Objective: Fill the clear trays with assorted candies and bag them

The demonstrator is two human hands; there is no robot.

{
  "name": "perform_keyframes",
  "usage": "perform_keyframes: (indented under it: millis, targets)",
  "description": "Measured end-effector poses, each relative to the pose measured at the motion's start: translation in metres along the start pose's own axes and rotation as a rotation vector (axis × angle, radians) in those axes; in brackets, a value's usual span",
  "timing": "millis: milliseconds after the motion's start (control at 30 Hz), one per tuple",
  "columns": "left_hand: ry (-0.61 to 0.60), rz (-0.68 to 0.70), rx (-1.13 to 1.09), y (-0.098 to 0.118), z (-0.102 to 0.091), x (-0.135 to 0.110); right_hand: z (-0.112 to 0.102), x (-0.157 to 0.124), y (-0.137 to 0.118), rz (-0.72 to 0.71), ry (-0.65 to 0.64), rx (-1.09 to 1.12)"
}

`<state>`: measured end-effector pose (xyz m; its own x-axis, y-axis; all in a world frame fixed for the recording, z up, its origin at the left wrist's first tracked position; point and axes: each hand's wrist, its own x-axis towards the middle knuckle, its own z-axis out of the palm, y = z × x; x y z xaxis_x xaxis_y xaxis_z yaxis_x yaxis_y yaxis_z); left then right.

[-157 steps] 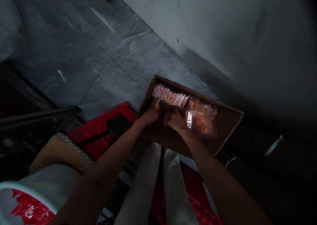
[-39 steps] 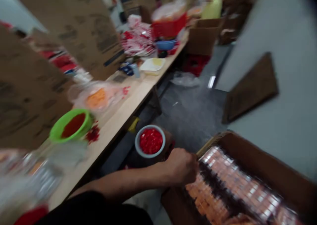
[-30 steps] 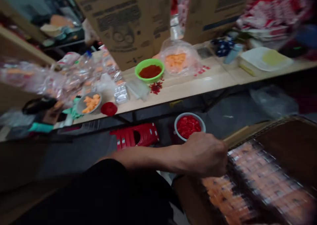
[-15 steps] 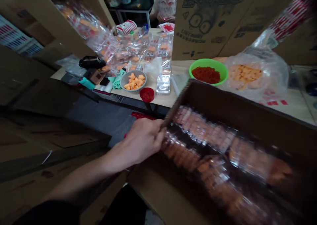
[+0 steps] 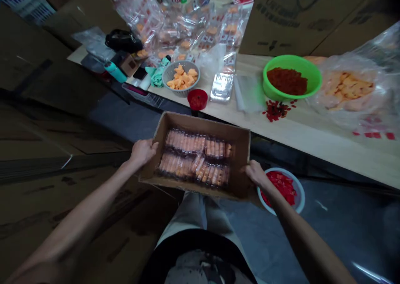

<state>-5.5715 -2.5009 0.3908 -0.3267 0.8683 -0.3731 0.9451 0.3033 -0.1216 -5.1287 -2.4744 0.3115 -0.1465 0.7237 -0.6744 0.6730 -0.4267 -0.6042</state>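
Two opposite ends of the box (image 5: 240, 150) are gripped, left hand (image 5: 143, 151) at one, right hand (image 5: 256, 174) at the other; holding it level should stop packs (image 5: 198, 164) inside sliding.

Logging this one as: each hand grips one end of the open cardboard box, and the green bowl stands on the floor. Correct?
Not quite: the green bowl stands on the table, as the head view shows. The left hand and right hand do grip opposite ends of the open cardboard box.
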Motion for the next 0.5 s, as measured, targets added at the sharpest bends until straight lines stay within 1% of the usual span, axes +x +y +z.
perform_keyframes:
  millis: [33, 100, 167, 267, 400, 500]
  targets:
    - [-0.012, -0.009, -0.003, -0.004, 0.014, 0.011, 0.012, 0.017, 0.001, 0.025, -0.003, -0.010]
    - [-0.027, -0.019, 0.000, -0.009, 0.038, 0.032, 0.032, 0.047, 0.004, 0.031, 0.009, -0.027]
    - [-0.030, -0.021, 0.008, -0.011, 0.055, 0.052, 0.046, 0.073, 0.009, 0.019, 0.027, -0.051]
    - [-0.042, -0.037, 0.006, -0.008, 0.077, 0.081, 0.061, 0.107, 0.017, -0.003, 0.071, -0.104]
    - [-0.072, -0.073, -0.040, 0.007, 0.102, 0.123, 0.074, 0.149, 0.030, -0.004, 0.139, -0.193]
    - [-0.087, -0.083, -0.084, 0.023, 0.106, 0.148, 0.077, 0.174, 0.042, -0.008, 0.155, -0.242]
